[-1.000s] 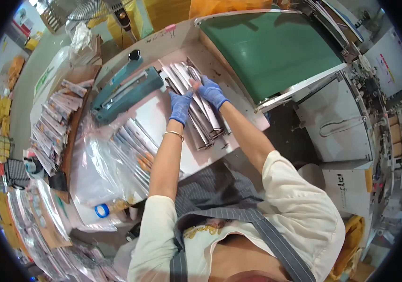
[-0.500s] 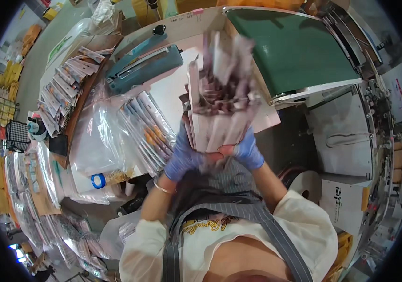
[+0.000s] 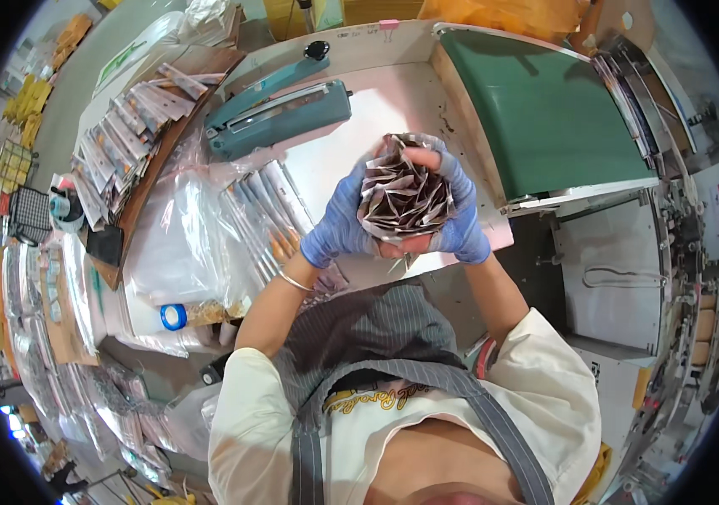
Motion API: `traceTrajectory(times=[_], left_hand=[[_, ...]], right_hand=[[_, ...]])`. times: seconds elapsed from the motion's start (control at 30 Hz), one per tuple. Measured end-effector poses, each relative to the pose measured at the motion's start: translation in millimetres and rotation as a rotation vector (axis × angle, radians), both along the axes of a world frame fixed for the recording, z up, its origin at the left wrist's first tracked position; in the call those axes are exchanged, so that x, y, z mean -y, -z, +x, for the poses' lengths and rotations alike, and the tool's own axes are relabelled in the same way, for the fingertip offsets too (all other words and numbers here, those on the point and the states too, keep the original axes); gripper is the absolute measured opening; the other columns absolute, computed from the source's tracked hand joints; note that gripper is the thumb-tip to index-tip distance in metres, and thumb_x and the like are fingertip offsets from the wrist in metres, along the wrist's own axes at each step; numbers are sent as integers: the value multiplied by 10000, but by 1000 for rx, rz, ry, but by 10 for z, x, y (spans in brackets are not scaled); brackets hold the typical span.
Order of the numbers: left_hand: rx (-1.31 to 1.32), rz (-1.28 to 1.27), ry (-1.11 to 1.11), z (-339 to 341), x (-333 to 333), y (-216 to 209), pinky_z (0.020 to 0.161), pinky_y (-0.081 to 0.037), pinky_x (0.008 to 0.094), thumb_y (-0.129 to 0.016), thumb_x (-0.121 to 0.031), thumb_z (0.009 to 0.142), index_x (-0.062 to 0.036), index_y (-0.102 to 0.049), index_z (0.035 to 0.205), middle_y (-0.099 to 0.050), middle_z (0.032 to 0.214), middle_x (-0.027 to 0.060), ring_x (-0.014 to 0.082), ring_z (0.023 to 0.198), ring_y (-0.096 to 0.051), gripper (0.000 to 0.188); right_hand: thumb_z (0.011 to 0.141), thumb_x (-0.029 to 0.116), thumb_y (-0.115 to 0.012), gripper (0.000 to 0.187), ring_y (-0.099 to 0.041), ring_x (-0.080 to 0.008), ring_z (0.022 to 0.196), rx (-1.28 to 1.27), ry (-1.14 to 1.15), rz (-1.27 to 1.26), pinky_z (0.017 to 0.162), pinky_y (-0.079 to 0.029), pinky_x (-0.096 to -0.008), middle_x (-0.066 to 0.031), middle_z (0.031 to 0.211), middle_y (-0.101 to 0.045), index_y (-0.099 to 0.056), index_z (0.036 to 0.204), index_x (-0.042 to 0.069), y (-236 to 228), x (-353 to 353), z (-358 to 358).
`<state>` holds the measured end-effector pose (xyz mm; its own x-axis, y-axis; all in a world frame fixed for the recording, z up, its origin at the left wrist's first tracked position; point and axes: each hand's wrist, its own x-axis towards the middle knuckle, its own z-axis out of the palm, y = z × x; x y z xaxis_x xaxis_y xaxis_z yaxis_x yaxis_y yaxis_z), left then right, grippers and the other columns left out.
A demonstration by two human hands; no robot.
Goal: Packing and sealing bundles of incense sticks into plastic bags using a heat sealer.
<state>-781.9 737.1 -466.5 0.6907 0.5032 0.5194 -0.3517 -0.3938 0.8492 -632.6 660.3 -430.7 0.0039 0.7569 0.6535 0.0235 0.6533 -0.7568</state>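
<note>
A bundle of thin printed packets [image 3: 405, 194] stands gathered between my hands, its dark, wavy edges facing up. My left hand [image 3: 338, 219], in a blue glove with bare fingertips, is closed around its left side. On the opposite side my right hand [image 3: 464, 210], gloved the same way, wraps the bundle with a finger over the far edge. My thumbs meet at the near side. Beside my left wrist lies a row of similar flat packets [image 3: 268, 210] with orange prints, partly under clear plastic.
A blue-green bag sealer [image 3: 283, 118] stands on the white tabletop [image 3: 393, 93]. Clear plastic bags [image 3: 183, 244] and a blue-rimmed roll [image 3: 173, 317] lie at the left. More packets [image 3: 128, 139] fill a wooden-edged board. A green surface [image 3: 544, 109] rises at the right.
The bundle has tipped from upright and blurred to edges facing up, lower and more compact. My hands have moved up its sides and now wrap around it.
</note>
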Motion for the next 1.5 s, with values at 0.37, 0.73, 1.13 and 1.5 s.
traceTrajectory(times=[0.37, 0.73, 1.13, 1.5], left_hand=[[140, -1311, -280, -861, 1386, 477, 887, -432, 321, -618, -489, 757, -46, -480, 1180, -527, 1135, 86, 191, 983, -543, 628], [-721, 438, -1197, -2366, 579, 702, 703, -476, 376, -545, -108, 763, -97, -532, 1144, -527, 1072, 147, 334, 842, -568, 381], [579, -1136, -797, -1786, 1360, 757, 763, -481, 263, -414, -337, 906, -89, -518, 1073, -559, 893, 50, 128, 865, -546, 318], [332, -1632, 375, -804, 1307, 1151, 830, -480, 380, -336, -301, 924, -32, -535, 1102, -585, 1043, 120, 249, 925, -574, 379]], right_hand=[[629, 250, -638, 466, -570, -279, 931, -350, -763, -994, 850, -447, -357, -187, 1022, -574, -572, 1007, -14, 663, -80, -703], [659, 191, -602, 364, -585, -250, 914, -149, -862, -1055, 870, -432, -344, -158, 895, -616, -602, 943, -37, 1004, -411, -1779], [778, 269, -658, 800, -361, -213, 1220, 22, -451, -476, 962, -379, -321, -105, 1405, -271, -190, 1386, 43, 867, -65, -1831], [881, 417, -468, 562, -458, -145, 1002, -735, -42, -1006, 935, -357, -314, -74, 1135, -505, -418, 1238, -13, 1098, 697, -688]])
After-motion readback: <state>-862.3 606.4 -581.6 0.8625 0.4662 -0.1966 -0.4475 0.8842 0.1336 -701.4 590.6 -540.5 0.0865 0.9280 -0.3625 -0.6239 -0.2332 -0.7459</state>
